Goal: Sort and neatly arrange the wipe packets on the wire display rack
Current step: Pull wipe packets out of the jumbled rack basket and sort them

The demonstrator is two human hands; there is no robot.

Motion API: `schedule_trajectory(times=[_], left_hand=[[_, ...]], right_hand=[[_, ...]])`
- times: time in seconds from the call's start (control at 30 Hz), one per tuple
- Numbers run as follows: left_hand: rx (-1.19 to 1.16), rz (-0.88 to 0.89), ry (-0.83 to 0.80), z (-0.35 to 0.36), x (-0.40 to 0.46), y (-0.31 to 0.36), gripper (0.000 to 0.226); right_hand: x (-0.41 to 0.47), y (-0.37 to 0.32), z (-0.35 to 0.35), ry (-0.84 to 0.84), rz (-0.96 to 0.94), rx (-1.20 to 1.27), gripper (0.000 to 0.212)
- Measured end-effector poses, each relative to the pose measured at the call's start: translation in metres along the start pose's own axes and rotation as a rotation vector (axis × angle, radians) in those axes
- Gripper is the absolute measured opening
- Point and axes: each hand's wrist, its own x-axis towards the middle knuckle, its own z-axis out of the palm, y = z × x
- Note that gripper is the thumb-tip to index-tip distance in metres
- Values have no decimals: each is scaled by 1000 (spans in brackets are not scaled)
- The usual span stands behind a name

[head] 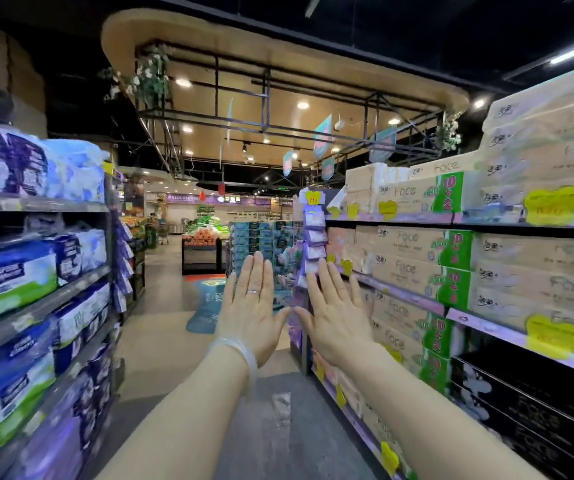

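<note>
Both my hands are raised in front of me in a shop aisle, palms facing away, fingers straight and together. My left hand point(252, 306) wears a ring, with a pale bangle on the wrist. My right hand point(335, 311) is beside it, thumbs nearly touching. Neither hand holds anything. Beyond my right hand, several purple wipe packets point(315, 237) hang in a column on a narrow rack at the end of the right shelving. My right fingertips overlap its lower packets in the view; whether they touch is unclear.
Right shelves point(451, 220) hold beige tissue packs with yellow price tags. Left shelves point(36, 206) carry blue, purple and green paper packs. A stack of blue boxes point(261, 237) and a fruit stand point(200, 237) stand down the aisle. A blue floor mat point(206, 306) lies ahead.
</note>
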Motion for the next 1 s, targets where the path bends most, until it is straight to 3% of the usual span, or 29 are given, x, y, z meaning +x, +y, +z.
schedule_trajectory(times=[0.33, 0.6, 1.0], left_hand=[[-64, -40, -53, 208, 204, -79, 74], [-77, 15, -127, 403, 361, -118, 72], [-95, 12, -196, 661, 615, -230, 75]], right_hand=[[204, 51, 203, -48, 47, 15, 66], [352, 91, 414, -109, 64, 23, 67], [616, 128, 686, -206, 61, 25, 67]])
